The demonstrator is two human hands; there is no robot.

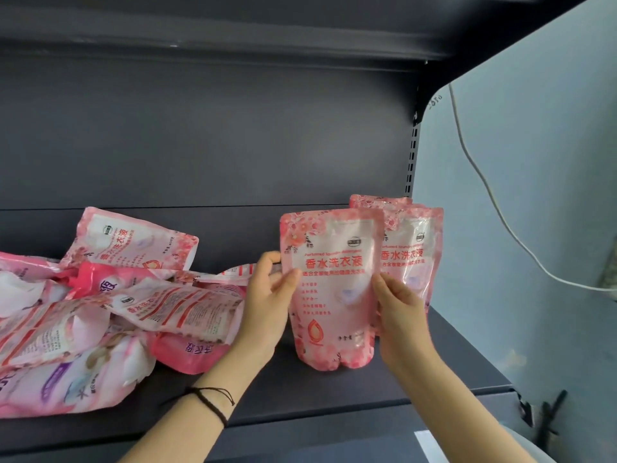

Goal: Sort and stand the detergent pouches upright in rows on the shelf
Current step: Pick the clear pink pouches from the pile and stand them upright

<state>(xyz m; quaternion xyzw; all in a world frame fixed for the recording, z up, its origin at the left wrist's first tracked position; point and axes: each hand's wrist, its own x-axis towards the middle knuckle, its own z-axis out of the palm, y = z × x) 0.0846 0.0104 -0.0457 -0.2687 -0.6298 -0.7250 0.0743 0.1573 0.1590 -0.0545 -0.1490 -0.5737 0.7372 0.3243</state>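
The likeliest slip is that the soft, liquid-filled pouch [329, 289] slumps or tips forward once let go, because its rounded base may not sit flat on the shelf [334, 399]. It could also lean back against the two standing pouches [417, 248] just behind it at about 1 o'clock and push that row over. The loose pile [100, 312] at 9 o'clock lies near enough that a sliding pouch could knock the new one. The pouch stands upright right of the shelf's middle, its base at or just above the shelf; which, I cannot tell. The left hand [267, 305] pinches its 9 o'clock edge, thumb on the printed face and fingers [267, 262] curled behind. The right hand [399, 309] pinches the 3 o'clock edge the same way, so the pouch is clamped between both.
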